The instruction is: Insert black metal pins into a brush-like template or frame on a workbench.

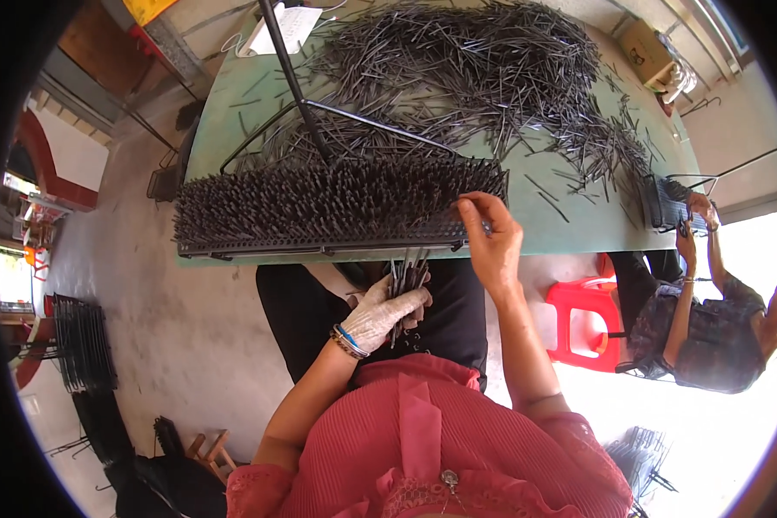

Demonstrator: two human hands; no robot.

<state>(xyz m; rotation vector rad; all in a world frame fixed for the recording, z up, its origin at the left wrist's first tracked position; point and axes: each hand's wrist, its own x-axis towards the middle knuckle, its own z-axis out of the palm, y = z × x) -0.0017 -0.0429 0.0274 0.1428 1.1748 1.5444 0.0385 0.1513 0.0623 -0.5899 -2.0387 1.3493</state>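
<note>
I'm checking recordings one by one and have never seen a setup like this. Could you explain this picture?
There is no machine, just a person. The single picture comes from a wide camera worn on the head, looking down, so straight edges bend. The left hand, in a pale glove, grips a bundle of strips. The bare right hand is at the right end of a black rack full of upright, bristle-like pieces; whether it pinches one is unclear. Beyond the rack, a loose heap of dark strips covers much of the green table. Another person sits at the right.
</note>
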